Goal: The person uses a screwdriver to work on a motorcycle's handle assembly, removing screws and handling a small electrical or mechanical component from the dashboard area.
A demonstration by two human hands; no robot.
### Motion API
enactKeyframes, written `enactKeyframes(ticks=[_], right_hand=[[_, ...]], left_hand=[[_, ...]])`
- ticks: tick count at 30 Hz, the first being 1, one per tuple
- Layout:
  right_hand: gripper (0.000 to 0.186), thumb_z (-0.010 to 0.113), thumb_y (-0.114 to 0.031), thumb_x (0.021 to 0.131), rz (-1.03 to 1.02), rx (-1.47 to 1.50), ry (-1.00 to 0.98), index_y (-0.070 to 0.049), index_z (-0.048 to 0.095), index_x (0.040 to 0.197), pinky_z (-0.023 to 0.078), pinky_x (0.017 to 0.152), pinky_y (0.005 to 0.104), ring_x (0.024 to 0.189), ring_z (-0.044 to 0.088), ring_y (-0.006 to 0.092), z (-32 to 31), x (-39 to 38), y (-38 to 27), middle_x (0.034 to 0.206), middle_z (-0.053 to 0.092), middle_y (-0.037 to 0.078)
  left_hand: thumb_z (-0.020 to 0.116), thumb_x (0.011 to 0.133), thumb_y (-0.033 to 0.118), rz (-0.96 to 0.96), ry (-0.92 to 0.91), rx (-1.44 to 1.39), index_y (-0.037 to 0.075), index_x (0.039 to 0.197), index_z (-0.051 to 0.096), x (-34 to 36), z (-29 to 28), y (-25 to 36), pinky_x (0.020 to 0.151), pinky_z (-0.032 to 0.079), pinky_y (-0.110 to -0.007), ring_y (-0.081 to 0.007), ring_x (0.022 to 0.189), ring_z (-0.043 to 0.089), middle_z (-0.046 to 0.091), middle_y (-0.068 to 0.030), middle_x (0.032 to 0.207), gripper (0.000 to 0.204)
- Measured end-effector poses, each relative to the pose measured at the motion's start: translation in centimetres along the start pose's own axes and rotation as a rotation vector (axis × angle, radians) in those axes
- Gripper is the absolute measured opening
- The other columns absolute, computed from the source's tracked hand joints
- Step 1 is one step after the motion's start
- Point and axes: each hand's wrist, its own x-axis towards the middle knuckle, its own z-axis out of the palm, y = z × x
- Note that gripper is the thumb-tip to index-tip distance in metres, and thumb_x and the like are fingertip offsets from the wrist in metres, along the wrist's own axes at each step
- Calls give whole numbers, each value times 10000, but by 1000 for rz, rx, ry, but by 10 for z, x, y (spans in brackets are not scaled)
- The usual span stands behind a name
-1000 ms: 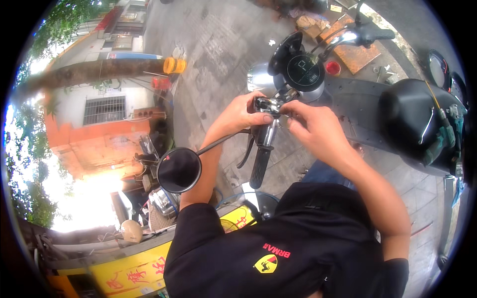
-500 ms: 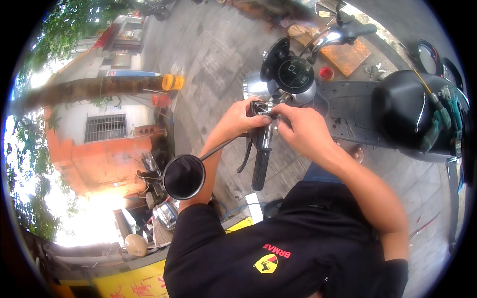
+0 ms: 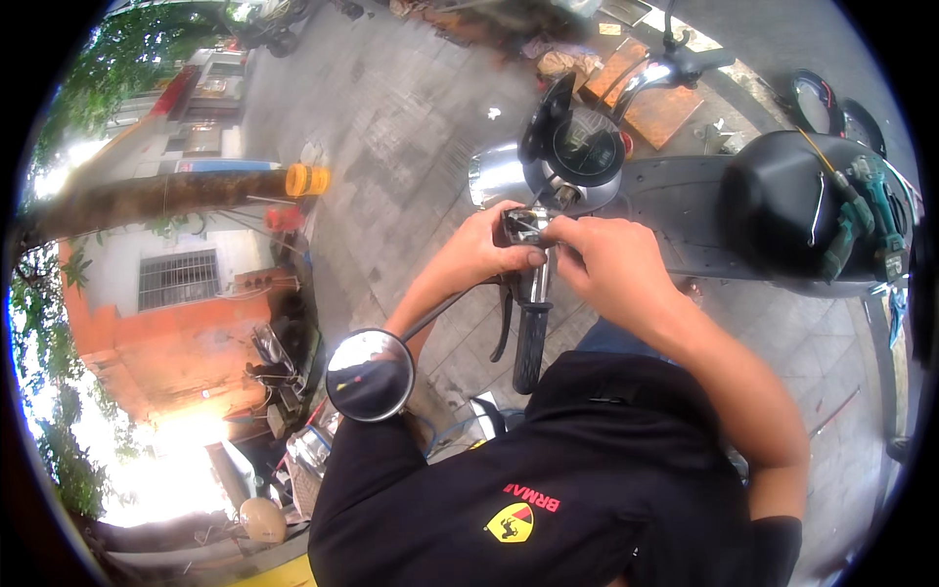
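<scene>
Head camera: a small black-and-chrome housing (image 3: pixel 523 227) sits on the handlebar (image 3: pixel 534 286) of a scooter, inward of its black rubber sleeve (image 3: pixel 530 347). The left hand (image 3: pixel 479 248) has its grip closed around the housing, thumb on the near side and fingers on the far side. The right hand (image 3: pixel 616 259) has its fingers bent in at the housing's right edge; whether that grip pinches anything I cannot tell, as the fingertips are hidden. A brake lever (image 3: pixel 504 328) hangs beside the sleeve, and a round mirror (image 3: pixel 371 376) stands out to the left. Beyond the hands is a round display (image 3: pixel 588 147) next to a chrome headlight (image 3: pixel 495 176). Further right, green power tools (image 3: pixel 851 235) lie on the black seat (image 3: pixel 768 201); a rusty orange plate (image 3: pixel 667 115) lies on the ground.
</scene>
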Motion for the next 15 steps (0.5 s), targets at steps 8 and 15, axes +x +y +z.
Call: enactKeyframes(ticks=[8,15], right_hand=[[137,662,-169,807,-146,-362,-104,-86,671,915,535,596,421,699,699,308,-18,18,-23,728,686,121],[132,680,-156,786,-175,-479,-234,-77,694,890,553,634,406,723,709,311,-27,28,-46,735,698,116]], left_hand=[[871,706,338,47,-25,108,-5,1156,596,1,-1,-4,737,519,-294,-137,842,655,694,-86,908,630],[843,699,469,123,22,312,2,1090,605,1,-2,3,745,513,-339,-233,838,694,701,-141,884,654]])
